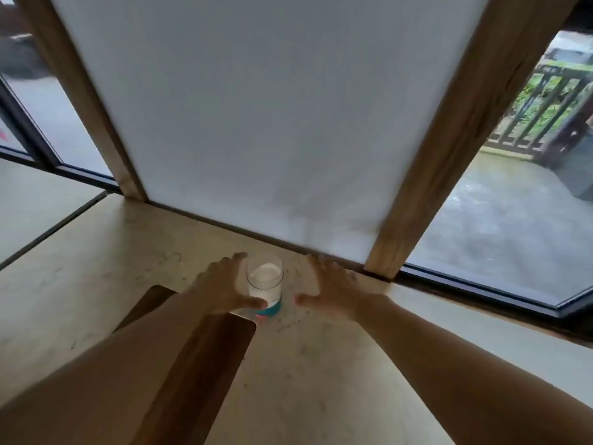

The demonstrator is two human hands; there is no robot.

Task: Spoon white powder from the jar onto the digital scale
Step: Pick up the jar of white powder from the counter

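A: The pale table (96, 284) stands against a frosted window panel (256, 107). Nearest to us lies a dark wooden board (205, 358).

B: And the hands?

A: The left hand (221, 289) is spread, its thumb touching the jar (265, 285). The right hand (333, 287) is spread too, just beside it, holding nothing.

B: What is inside?

A: White powder, near the top, with no lid.

B: Which step, then?

A: The beginning, I think. No spoon or scale is visible, so these must be found next.
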